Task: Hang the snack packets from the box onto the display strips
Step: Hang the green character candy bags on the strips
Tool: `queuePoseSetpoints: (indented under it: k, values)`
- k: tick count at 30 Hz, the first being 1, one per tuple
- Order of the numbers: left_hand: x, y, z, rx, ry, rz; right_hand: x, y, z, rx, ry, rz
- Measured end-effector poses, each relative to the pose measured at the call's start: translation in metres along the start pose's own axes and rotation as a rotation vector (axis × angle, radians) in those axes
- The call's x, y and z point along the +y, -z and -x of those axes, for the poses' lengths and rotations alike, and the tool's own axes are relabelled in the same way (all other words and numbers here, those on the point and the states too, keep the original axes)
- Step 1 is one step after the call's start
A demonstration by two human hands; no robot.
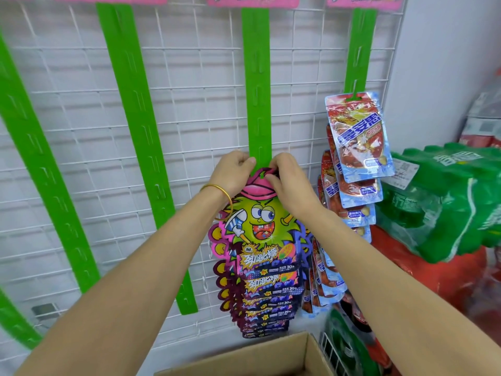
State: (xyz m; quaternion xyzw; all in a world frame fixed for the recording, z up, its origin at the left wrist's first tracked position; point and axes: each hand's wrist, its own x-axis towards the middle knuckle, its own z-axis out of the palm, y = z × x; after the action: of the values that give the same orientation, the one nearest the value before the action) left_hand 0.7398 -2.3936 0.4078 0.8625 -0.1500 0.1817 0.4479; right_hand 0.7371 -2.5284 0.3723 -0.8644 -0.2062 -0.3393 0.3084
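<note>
left hand (233, 171): my fingers pinch green strip (257, 85), left edge
right hand (288, 181): my fingers grip top packet (261, 213) at its hang hole

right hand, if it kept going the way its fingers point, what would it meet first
The right hand pinches the top of the snack packet, fingers pointing up and left. Straight on it would probably meet the green strip first, then the left hand at the strip's edge; depth is unclear.
</note>
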Motion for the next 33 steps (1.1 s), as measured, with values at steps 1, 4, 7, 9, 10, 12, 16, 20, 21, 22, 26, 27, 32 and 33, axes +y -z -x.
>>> queuePoseSetpoints:
  k: [1,4,7,9,10,12,16,20,21,22,26,27,32,33]
  values:
    - [-0.001,0.0,0.001,-0.001,-0.002,0.013,0.001,0.0,0.001,-0.02,-0.008,0.003]
    - [-0.008,-0.003,0.007,0.023,0.008,0.082,0.006,-0.003,0.005,-0.039,-0.056,-0.012]
    - [-0.016,-0.005,0.02,0.061,-0.036,0.116,0.007,-0.002,0.008,-0.015,-0.097,-0.015]
    - [-0.023,-0.004,0.033,0.145,-0.136,0.019,0.006,0.0,0.012,0.022,-0.083,0.029]
    - [-0.028,-0.003,0.041,0.204,-0.196,-0.041,0.006,0.001,0.017,0.059,-0.059,0.081]
    - [-0.04,0.0,0.063,0.327,-0.271,-0.087,0.006,0.0,0.032,0.178,-0.004,0.221]
    - [-0.083,-0.009,0.132,0.395,-0.245,-0.05,0.001,-0.018,0.101,0.235,0.002,0.167]
    - [-0.161,-0.038,0.215,0.239,-0.019,-0.015,0.004,-0.063,0.197,-0.163,-0.08,0.02]
    - [-0.182,-0.046,0.235,0.198,0.061,-0.012,0.006,-0.077,0.221,-0.292,-0.157,-0.027]
    - [-0.2,-0.053,0.255,0.164,0.131,-0.013,0.009,-0.091,0.244,-0.42,-0.24,-0.07]
    - [-0.245,-0.065,0.31,0.113,0.341,-0.029,0.022,-0.143,0.32,-0.772,-0.509,-0.161]
    - [-0.251,-0.067,0.317,0.114,0.372,-0.037,0.025,-0.152,0.331,-0.797,-0.553,-0.151]
    - [-0.265,-0.07,0.323,0.215,0.496,0.107,0.031,-0.182,0.346,-0.772,-0.482,-0.065]
    - [-0.267,-0.07,0.321,0.247,0.501,0.118,0.029,-0.188,0.345,-0.778,-0.467,-0.08]
